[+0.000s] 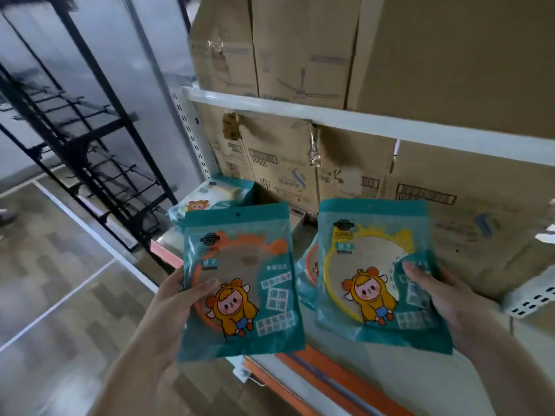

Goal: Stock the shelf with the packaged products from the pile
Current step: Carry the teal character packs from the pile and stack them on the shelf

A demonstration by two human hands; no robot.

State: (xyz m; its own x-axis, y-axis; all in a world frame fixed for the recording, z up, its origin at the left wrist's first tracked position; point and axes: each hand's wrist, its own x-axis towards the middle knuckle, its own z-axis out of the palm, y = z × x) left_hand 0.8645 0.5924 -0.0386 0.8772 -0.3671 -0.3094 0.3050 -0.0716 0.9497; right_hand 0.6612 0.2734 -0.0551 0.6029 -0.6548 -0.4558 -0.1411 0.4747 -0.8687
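My left hand [177,307] grips a teal packet with an orange ring and a cartoon figure [240,280], thumb across its front. My right hand [441,298] holds a matching teal packet with a yellow ring [375,265] by its right edge. Another packet with an orange ring [307,274] shows behind the yellow one. Both packets hang upright in front of the shelf [330,382], which has a white deck and an orange front edge. A small pile of the same teal packets [216,196] lies at the shelf's left end, behind the left packet.
Cardboard boxes [345,163] fill the back of this shelf level, and more boxes [300,49] stand on the white shelf board above [300,111]. A black wire rack [99,163] stands to the left on the wood-pattern floor. A perforated white bracket [528,301] juts out at the right.
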